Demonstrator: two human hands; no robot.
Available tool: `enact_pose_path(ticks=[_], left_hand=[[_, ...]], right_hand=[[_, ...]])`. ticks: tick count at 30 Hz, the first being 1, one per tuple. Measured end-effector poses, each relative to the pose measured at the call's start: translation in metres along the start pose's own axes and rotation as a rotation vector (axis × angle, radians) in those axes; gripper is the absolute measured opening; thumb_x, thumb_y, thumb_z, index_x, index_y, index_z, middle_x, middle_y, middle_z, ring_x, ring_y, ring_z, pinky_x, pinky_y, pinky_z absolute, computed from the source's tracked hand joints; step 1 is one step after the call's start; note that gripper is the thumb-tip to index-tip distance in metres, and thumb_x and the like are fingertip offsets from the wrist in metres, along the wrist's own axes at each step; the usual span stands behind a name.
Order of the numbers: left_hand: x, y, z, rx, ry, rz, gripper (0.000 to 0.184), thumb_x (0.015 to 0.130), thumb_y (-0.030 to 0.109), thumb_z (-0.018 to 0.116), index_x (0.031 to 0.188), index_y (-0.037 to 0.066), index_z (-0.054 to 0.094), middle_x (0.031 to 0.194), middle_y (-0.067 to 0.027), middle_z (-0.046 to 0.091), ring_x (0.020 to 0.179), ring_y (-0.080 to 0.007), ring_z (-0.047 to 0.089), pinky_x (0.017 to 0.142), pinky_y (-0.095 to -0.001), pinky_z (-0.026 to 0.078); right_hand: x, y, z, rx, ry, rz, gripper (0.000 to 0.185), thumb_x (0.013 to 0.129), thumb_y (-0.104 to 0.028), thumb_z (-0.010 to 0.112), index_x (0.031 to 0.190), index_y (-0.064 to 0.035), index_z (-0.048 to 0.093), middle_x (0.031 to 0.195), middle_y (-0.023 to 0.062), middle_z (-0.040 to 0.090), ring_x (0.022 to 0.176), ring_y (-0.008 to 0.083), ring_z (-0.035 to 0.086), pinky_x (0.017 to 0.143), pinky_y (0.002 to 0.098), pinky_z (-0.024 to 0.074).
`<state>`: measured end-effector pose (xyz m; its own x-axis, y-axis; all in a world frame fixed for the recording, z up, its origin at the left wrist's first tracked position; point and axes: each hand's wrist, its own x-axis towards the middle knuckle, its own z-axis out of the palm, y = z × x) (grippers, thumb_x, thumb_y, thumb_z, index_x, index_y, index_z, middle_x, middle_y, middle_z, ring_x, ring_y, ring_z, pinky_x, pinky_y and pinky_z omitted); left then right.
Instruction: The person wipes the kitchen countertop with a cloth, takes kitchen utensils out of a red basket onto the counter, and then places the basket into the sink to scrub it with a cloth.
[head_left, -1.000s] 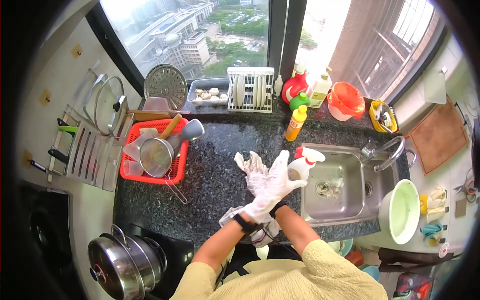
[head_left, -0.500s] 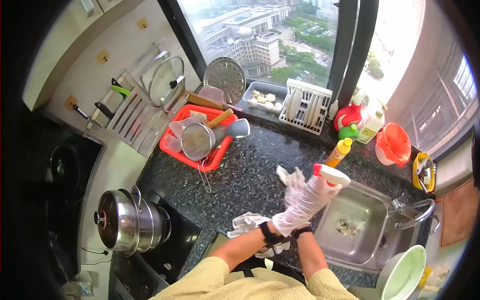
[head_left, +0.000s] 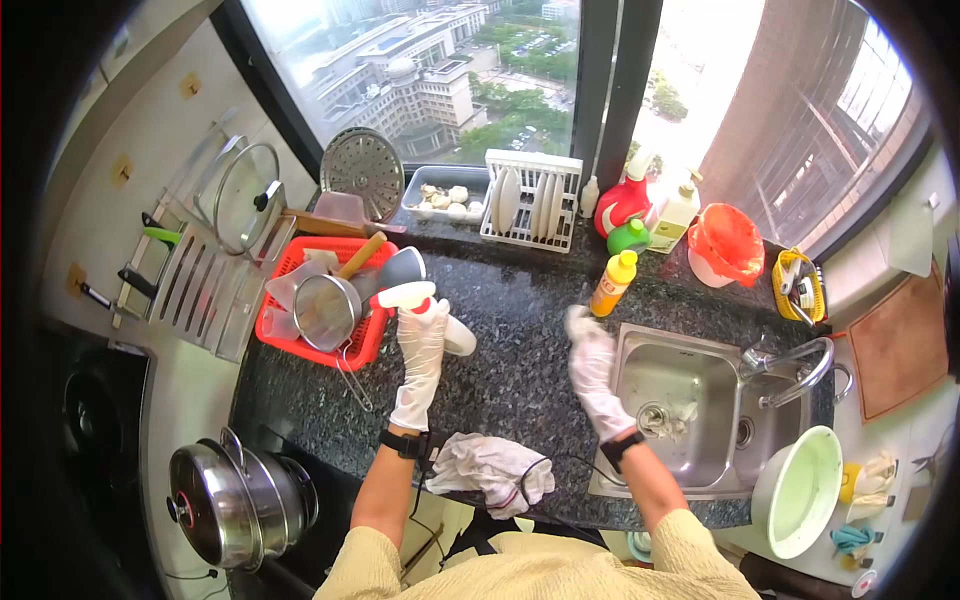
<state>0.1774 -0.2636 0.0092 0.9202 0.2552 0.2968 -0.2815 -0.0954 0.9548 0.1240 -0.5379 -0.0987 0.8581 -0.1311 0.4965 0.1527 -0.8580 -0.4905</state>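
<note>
My left hand (head_left: 422, 345), in a white glove, is wrapped round a white spray bottle (head_left: 458, 337) with a red and white nozzle, over the dark counter just right of the red basket (head_left: 374, 335). My gloved right hand (head_left: 592, 362) is above the counter at the left edge of the sink (head_left: 622, 400), below the yellow bottle (head_left: 614, 282); its fingers are smeared by motion. A crumpled white cloth (head_left: 490, 470) lies at the counter's front edge between my forearms.
A strainer (head_left: 327, 312) rests in the basket. On the sill stand a dish rack (head_left: 530, 200), a red bottle (head_left: 622, 205) and a red-lined bin (head_left: 725, 245). A steel pot (head_left: 235, 505) sits front left, a green basin (head_left: 798, 492) right of the sink.
My hands have moved apart. My left hand has carried the spray bottle leftward from beside the sink to near the basket. The view has turned and shifted.
</note>
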Motion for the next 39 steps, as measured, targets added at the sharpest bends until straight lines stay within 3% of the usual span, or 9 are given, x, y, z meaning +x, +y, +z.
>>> enact_pose_path(ticks=[2, 4, 7, 8, 11, 15, 27, 32, 39], left_hand=[[0.007, -0.021, -0.003, 0.031, 0.010, 0.033, 0.038, 0.082, 0.009, 0.070, 0.116, 0.004, 0.053, 0.101, -0.0042, 0.057, 0.091, -0.0179, 0.055, 0.085, -0.0313, 0.045], [0.009, -0.030, -0.003, 0.127, -0.009, 0.054, 0.039, 0.082, 0.010, 0.071, 0.116, 0.004, 0.053, 0.101, -0.0047, 0.057, 0.091, -0.0181, 0.055, 0.085, -0.0319, 0.045], [0.012, -0.038, 0.001, 0.111, -0.027, 0.053, 0.039, 0.082, 0.012, 0.073, 0.115, 0.003, 0.053, 0.100, -0.0048, 0.058, 0.090, -0.0170, 0.056, 0.084, -0.0323, 0.046], [0.013, -0.040, 0.002, 0.118, -0.041, 0.035, 0.039, 0.082, 0.012, 0.073, 0.114, 0.004, 0.053, 0.100, -0.0048, 0.058, 0.090, -0.0166, 0.056, 0.084, -0.0322, 0.046], [0.016, -0.044, 0.007, 0.101, -0.039, 0.021, 0.040, 0.080, 0.013, 0.075, 0.113, 0.004, 0.054, 0.099, -0.0043, 0.058, 0.089, -0.0160, 0.055, 0.082, -0.0323, 0.047], [0.018, -0.026, 0.006, 0.383, -0.064, 0.039, 0.045, 0.075, 0.019, 0.080, 0.111, 0.004, 0.057, 0.100, -0.0076, 0.062, 0.089, -0.0191, 0.060, 0.081, -0.0337, 0.049], [-0.043, -0.029, 0.013, 0.266, 0.304, 0.010, 0.078, 0.070, 0.010, 0.082, 0.132, -0.001, 0.036, 0.127, -0.0141, 0.045, 0.120, -0.0251, 0.044, 0.106, -0.0378, 0.031], [-0.075, 0.033, 0.088, 0.413, -0.445, 0.250, 0.066, 0.076, 0.016, 0.078, 0.131, 0.001, 0.044, 0.131, -0.0170, 0.048, 0.122, -0.0278, 0.047, 0.104, -0.0380, 0.037], [-0.023, -0.018, 0.263, 0.315, -0.569, 0.304, 0.106, 0.058, 0.021, 0.089, 0.142, -0.001, 0.027, 0.139, -0.0236, 0.040, 0.130, -0.0351, 0.040, 0.108, -0.0389, 0.034]], right_hand=[[0.032, -0.043, 0.026, 0.096, 0.076, -0.243, 0.035, 0.092, -0.003, 0.035, 0.116, -0.0135, 0.057, 0.090, 0.0141, 0.060, 0.084, 0.0343, 0.059, 0.073, 0.0431, 0.0479], [0.038, -0.057, 0.089, 0.176, -0.244, 0.181, 0.024, 0.094, -0.009, 0.040, 0.112, -0.0069, 0.055, 0.095, 0.0168, 0.059, 0.085, 0.0361, 0.060, 0.074, 0.0479, 0.0472], [0.056, -0.045, 0.171, -0.120, -0.171, -0.214, 0.045, 0.090, -0.022, 0.052, 0.132, -0.0098, 0.046, 0.137, 0.0146, 0.046, 0.119, 0.0328, 0.049, 0.098, 0.0444, 0.0408], [0.061, -0.044, 0.181, -0.153, -0.398, -0.157, 0.060, 0.086, -0.028, 0.056, 0.141, -0.0130, 0.038, 0.152, 0.0097, 0.027, 0.135, 0.0288, 0.031, 0.109, 0.0457, 0.0262], [0.088, -0.044, 0.165, -0.585, -0.530, -0.199, 0.070, 0.086, -0.041, 0.053, 0.146, -0.0171, 0.025, 0.155, 0.0050, 0.018, 0.141, 0.0219, 0.018, 0.113, 0.0424, 0.0175], [0.103, -0.011, 0.170, -0.398, -0.156, -0.126, 0.048, 0.087, -0.022, 0.044, 0.136, -0.0172, 0.045, 0.127, 0.0012, 0.050, 0.117, 0.0215, 0.044, 0.102, 0.0510, 0.0297], [0.079, 0.006, 0.162, -0.468, -0.127, 0.142, 0.050, 0.089, -0.019, 0.041, 0.138, -0.0079, 0.040, 0.142, 0.0113, 0.039, 0.131, 0.0271, 0.034, 0.110, 0.0491, 0.0210], [0.081, 0.017, 0.172, -0.412, -0.251, 0.105, 0.054, 0.086, -0.021, 0.045, 0.140, -0.0143, 0.039, 0.143, 0.0110, 0.037, 0.131, 0.0295, 0.033, 0.112, 0.0490, 0.0195], [0.075, 0.028, 0.160, -0.259, -0.268, 0.094, 0.054, 0.087, -0.022, 0.045, 0.141, -0.0174, 0.039, 0.147, 0.0092, 0.035, 0.133, 0.0301, 0.032, 0.113, 0.0511, 0.0171]])
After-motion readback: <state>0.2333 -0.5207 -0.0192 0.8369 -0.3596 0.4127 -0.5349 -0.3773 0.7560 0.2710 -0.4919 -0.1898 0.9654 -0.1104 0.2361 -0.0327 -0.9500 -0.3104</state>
